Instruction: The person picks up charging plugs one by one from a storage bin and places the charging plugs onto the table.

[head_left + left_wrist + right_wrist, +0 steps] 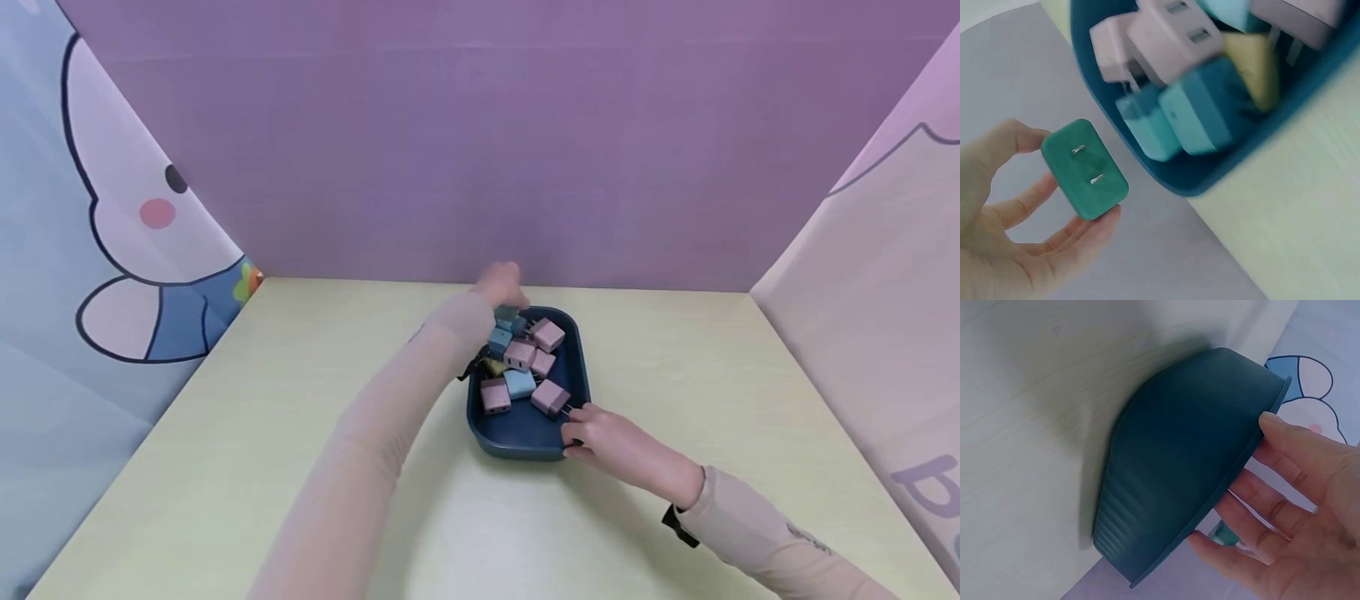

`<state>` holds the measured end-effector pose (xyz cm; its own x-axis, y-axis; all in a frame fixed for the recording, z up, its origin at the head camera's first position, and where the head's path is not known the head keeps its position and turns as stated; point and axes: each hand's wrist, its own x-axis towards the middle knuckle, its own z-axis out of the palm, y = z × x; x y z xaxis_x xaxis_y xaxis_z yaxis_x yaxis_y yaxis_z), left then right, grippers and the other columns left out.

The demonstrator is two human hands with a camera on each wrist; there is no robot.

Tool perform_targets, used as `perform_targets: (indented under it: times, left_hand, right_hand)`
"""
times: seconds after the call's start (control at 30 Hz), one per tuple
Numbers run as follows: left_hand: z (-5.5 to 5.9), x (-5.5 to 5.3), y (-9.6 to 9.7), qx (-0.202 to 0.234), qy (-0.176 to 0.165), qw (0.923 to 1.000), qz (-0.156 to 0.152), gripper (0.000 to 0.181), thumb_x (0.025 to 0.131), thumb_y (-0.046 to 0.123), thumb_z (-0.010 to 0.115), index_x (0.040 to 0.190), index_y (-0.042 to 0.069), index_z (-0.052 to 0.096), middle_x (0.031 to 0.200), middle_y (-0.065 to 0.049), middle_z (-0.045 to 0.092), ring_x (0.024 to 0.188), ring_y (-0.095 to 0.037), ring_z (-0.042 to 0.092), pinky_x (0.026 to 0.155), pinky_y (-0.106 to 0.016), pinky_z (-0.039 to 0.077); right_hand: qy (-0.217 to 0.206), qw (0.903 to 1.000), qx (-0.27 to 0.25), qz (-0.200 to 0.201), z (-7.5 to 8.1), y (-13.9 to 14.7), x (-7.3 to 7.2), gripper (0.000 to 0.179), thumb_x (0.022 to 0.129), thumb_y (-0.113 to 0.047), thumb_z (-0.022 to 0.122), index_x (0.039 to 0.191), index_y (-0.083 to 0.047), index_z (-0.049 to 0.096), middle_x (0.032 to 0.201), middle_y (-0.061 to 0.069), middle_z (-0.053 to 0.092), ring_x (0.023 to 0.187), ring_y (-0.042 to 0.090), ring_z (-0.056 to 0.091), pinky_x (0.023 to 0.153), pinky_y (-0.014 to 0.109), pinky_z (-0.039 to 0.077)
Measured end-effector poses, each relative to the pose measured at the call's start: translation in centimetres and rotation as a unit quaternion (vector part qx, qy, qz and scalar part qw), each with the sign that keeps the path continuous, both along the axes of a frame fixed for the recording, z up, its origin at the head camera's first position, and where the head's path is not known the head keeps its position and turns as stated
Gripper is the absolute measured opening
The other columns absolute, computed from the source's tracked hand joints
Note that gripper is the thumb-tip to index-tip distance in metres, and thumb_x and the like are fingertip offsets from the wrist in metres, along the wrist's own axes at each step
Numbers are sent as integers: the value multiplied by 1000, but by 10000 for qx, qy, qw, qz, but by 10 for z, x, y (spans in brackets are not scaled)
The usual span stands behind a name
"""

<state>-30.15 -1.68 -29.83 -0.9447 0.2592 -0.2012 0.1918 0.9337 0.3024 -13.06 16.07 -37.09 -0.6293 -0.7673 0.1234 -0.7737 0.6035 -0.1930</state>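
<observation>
My left hand (pixel 501 285) is at the far left end of a dark blue plastic bin (pixel 525 431). In the left wrist view it pinches a green plug-in charger (pixel 1087 164) between thumb and fingers, its two metal prongs facing the camera, just outside the rim. At the bin's near right side my right hand (pixel 611 442) grips the rim, thumb on the outer edge and the other fingers reaching over it. Inside lie several chargers: a pink one (pixel 551 397), a light blue one (pixel 519 383), a teal one (pixel 499 340) and a yellow one (pixel 1252 67) partly covered by others.
The bin stands on a pale wood-grain table (pixel 675 375), near its back edge. A purple backdrop (pixel 480 150) rises behind the table. Printed cloth panels close off the left side, with a cartoon figure (pixel 150 250), and the right side (pixel 885 333).
</observation>
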Motion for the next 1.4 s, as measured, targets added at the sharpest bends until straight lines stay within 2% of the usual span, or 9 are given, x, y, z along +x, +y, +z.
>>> perform_targets:
  times: [0.13,0.37,0.67,0.87,0.93,1.0,1.1,1.2,1.4]
  left_hand:
    - [-2,0,-15,42,48,9999,101,21,80,23,63,83,5,54,79,-4,51,72,-18,47,63,-30,40]
    - [-6,1,-35,246,118,9991,321,22,79,19,65,69,7,49,66,-2,43,64,-16,44,60,-27,40]
    - [-23,2,-54,456,216,9978,434,29,79,16,65,61,8,43,60,0,36,55,-14,36,52,-24,34]
    - [-34,0,-64,706,187,9951,661,15,80,14,63,77,3,53,72,-5,47,62,-16,43,55,-25,38]
    - [-37,-1,-66,798,211,9939,728,16,80,14,62,87,1,55,81,-8,52,70,-18,48,60,-27,42]
    - [-41,-2,-69,899,246,9923,813,18,80,14,63,90,1,55,83,-8,52,72,-19,48,62,-28,43]
    - [-49,-4,-72,1011,205,9902,938,15,80,13,63,74,3,53,67,-4,44,59,-16,42,56,-25,40]
    - [-55,-5,-75,1030,177,9893,1017,28,79,13,63,59,7,44,56,0,33,49,-13,32,49,-24,34]
    - [-66,-10,-79,1012,283,9887,1073,32,80,14,63,56,8,43,56,0,30,48,-13,31,48,-24,30]
  right_hand:
    - [-10,10000,9,-13,0,0,-1,7,75,-11,68,75,-12,61,71,-5,50,66,9,42,57,20,40]
    - [-17,10000,0,-30,0,0,-1,7,75,-11,69,75,-13,62,70,-7,49,66,8,41,56,19,40]
    - [-109,9999,10,-129,0,1,1,8,76,-12,68,74,-14,60,70,-7,48,66,8,41,56,19,39]
    - [-55,9999,6,-132,-1,0,2,9,76,-12,68,73,-14,60,69,-7,48,65,8,41,56,19,39]
    - [-45,9999,7,-140,-1,0,3,9,76,-12,68,73,-14,60,69,-7,48,65,8,41,56,19,39]
    - [-29,9999,7,-142,-1,0,3,9,76,-12,68,73,-14,60,69,-7,48,65,8,41,56,19,39]
    - [-19,9999,-2,-144,-1,0,4,9,75,-12,68,72,-13,60,69,-6,48,65,8,41,56,19,39]
    - [-12,9999,-9,-144,-2,0,5,9,75,-11,68,72,-13,60,69,-6,48,65,8,41,56,19,39]
    - [-1,9999,-25,-149,-3,0,5,10,75,-12,68,72,-14,59,70,-6,48,65,8,41,56,19,39]
